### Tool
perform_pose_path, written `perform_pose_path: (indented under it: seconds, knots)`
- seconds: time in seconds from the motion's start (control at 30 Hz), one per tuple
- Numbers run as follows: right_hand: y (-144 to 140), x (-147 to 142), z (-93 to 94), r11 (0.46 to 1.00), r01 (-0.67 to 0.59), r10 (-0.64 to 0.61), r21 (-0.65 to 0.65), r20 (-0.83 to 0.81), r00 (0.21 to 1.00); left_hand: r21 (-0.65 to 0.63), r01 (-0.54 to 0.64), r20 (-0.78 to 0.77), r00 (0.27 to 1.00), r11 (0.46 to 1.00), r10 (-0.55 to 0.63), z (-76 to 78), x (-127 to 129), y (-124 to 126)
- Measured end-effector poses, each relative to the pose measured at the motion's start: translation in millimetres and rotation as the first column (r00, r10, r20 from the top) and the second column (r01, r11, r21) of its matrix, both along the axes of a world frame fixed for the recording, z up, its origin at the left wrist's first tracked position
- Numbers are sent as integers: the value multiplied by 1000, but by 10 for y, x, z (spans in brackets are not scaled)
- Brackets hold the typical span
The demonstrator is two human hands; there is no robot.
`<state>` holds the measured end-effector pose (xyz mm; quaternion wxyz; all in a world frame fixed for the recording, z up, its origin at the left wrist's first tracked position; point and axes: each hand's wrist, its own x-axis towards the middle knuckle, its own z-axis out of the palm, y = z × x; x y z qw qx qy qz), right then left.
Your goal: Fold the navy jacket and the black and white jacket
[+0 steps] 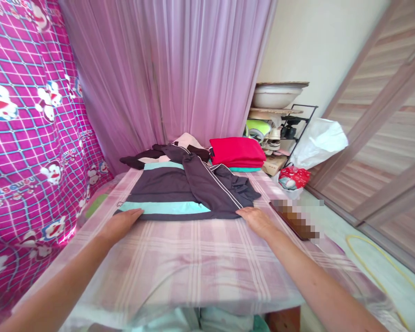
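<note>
Along the far left hangs a bright pink cloth (31,152), printed with a grid and cartoon figures. To its right my left hand (122,224) reaches forward over a plaid cloth (180,263) spread across a flat surface, its fingertips at the near left corner of a dark jacket (159,184). I cannot tell whether those fingers pinch the fabric or only press on it. The jacket lies flat on the plaid cloth between my hands, with light turquoise bands across it and one sleeve (214,184), edged with double white lines, laid slantwise over the body towards me. Just behind it is a loose heap of clothes (138,159), dark and pale, in front of a purple curtain (173,64). Beside the heap sits a folded red stack (237,152) with turquoise showing underneath. My right hand (257,221) has bent fingers at the jacket's near edge, by the sleeve's end; whether they grip it I cannot tell. Behind, a rack (307,124) holds a white basin (276,96) and some shoes (273,138). Further right come a brown flat object (292,221), partly pixelated, a red bag (293,176), a white plastic bag (320,140), a yellow cord (370,267) on the floor and wooden doors (383,115).
</note>
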<state>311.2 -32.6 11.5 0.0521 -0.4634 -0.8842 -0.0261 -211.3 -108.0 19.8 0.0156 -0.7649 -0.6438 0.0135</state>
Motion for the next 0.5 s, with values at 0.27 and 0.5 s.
perform_pose_path:
  seconds: [0.27, 0.5]
  knots:
    - [-347, 155, 80, 996, 30, -32, -87, -24, 999, 31, -6, 59, 998, 999, 5, -19, 58, -282]
    - [-406, 47, 138, 996, 67, -75, -60, -154, 985, -98, -7, 31, 999, 995, 11, 214, 186, -175]
